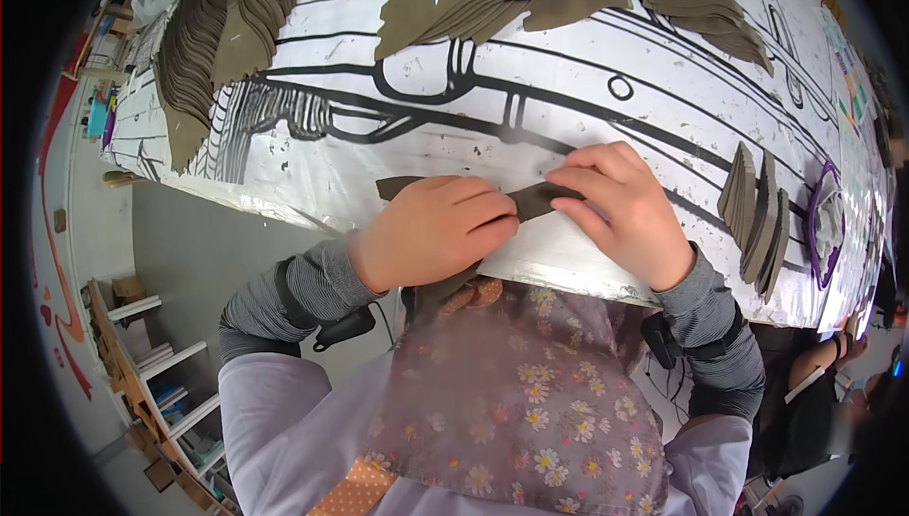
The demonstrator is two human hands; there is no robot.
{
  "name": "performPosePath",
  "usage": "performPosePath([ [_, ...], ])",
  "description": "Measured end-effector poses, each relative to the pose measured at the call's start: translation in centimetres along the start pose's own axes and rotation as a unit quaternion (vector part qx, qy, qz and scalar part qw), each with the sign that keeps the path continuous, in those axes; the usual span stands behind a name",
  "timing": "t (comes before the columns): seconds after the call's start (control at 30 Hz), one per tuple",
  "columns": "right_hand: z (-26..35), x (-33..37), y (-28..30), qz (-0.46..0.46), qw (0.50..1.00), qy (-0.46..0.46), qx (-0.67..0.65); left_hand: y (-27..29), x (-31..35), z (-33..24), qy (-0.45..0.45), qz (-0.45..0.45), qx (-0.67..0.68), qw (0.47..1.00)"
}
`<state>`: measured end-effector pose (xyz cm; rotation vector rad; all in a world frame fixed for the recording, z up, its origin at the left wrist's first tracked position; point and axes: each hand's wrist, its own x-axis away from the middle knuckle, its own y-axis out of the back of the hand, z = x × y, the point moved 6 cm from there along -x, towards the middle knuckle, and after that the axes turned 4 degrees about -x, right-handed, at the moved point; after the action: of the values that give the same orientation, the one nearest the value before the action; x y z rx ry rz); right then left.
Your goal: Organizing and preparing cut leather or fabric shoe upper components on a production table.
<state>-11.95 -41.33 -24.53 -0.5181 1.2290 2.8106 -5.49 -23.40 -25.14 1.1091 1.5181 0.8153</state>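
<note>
White table [530,118] edge: both hands [436,232] [620,208] pinch a brown strip [535,200] stretched between them.

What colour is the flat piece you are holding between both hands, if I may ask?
Dark grey-brown piece, clearest in the head view.

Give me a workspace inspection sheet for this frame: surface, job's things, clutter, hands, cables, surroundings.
Surface: table under a white sheet with bold black line drawings, speckled with small scraps.
Job's things: flat grey-brown strip at the table's near edge, held between both hands.
Clutter: fanned stacks of the same grey-brown pieces at far left, top centre, top right and right; purple-rimmed container at the right.
Hands: left hand and right hand both pinch the strip.
Cables: black bands on both forearms; thin black wires hang by the right one.
Surroundings: wooden shelf unit at lower left; another person's arm at lower right.
</note>
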Motion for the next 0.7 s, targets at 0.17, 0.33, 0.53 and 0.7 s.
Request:
performPosePath([
  [0.17,0.1,-1.3,-2.6,0.062,0.998,0.01,0.005,-1.4,1.5,0.4,-0.02,-0.038,-0.031,0.999],
  [0.33,0.0,-2.0,-3.1,0.092,0.995,-0.033,-0.019,-1.6,1.6,0.7,0.007,-0.072,-0.043,0.996],
  [0.53,-0.5,-2.2,-3.5,0.144,0.989,-0.033,-0.022,-1.7,1.7,0.8,0.016,-0.052,-0.043,0.998],
  [0.7,-1.2,-1.7,-3.7,0.126,0.992,0.018,-0.017,-1.6,1.8,0.9,0.026,-0.048,-0.032,0.998],
])
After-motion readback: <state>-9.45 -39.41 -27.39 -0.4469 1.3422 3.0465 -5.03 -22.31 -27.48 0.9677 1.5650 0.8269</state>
